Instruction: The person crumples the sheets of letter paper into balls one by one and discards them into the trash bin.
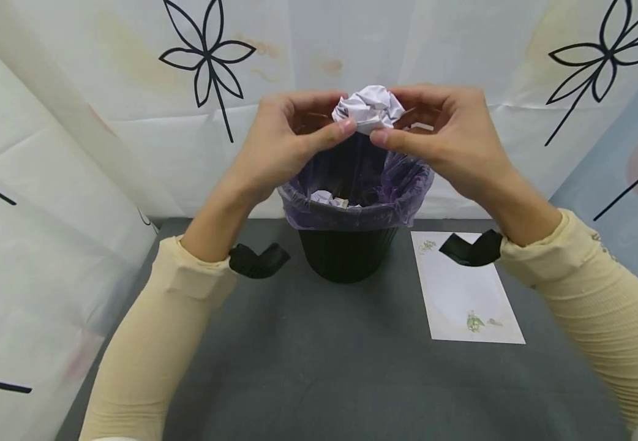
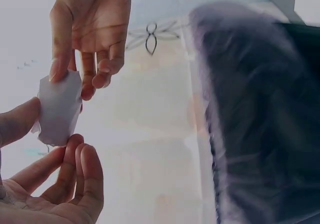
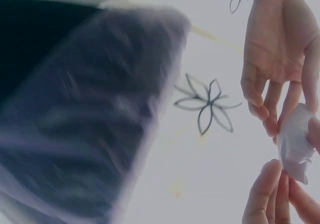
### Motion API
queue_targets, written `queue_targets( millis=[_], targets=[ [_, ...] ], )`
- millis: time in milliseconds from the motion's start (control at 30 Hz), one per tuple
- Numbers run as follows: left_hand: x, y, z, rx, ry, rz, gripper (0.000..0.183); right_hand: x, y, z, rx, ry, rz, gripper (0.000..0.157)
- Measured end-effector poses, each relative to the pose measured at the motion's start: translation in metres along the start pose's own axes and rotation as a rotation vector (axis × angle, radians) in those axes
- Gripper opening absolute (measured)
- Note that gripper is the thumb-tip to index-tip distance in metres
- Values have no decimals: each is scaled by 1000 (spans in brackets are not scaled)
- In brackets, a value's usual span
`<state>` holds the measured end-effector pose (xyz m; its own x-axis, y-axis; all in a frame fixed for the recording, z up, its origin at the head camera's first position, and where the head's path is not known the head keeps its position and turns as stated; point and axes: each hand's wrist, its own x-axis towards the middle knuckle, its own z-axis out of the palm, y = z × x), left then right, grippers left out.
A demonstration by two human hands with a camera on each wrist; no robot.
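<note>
Crumpled paper ball (image 1: 371, 108), white, one: raised higher than the bin's rim, between both hands, longer axis running roughly hand to hand in the head view; neither hand nearer. Left hand (image 1: 291, 125): pinching its left end. Right hand (image 1: 444, 130): pinching its right end. Wastebasket (image 1: 349, 257), black, below; purple liner (image 1: 346, 219); crumpled scraps (image 1: 321, 196) inside. Printed sheet (image 1: 462, 291): flat, right of wastebasket.

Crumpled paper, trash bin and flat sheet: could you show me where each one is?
Crumpled paper (image 1: 372, 107): head view, on its creased middle.
Trash bin (image 1: 348, 254): head view, black outer wall.
Flat sheet (image 1: 464, 288): head view, blank middle.
</note>
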<state>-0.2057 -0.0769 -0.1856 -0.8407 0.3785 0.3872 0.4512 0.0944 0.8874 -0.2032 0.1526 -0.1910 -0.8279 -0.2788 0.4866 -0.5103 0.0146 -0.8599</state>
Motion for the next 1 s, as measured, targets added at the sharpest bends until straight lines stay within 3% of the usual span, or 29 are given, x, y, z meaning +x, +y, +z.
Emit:
queue_targets(
  millis=[167, 367, 633, 1000],
  targets=[
    [24, 6, -9, 4, 11, -70, 40, 26, 0, -8, -36, -16, 44, 42],
    [40, 9, -14, 13, 16, -98, 39, 44, 1, -12, 5, -4, 62, 44],
    [50, 13, -16, 42, 30, -131, 45, 53, 1, -16, 46, 4, 89, 44],
    [52, 13, -16, 60, 34, -156, 43, 57, 0, -18, -4, -1, 89, 46]
  ],
)
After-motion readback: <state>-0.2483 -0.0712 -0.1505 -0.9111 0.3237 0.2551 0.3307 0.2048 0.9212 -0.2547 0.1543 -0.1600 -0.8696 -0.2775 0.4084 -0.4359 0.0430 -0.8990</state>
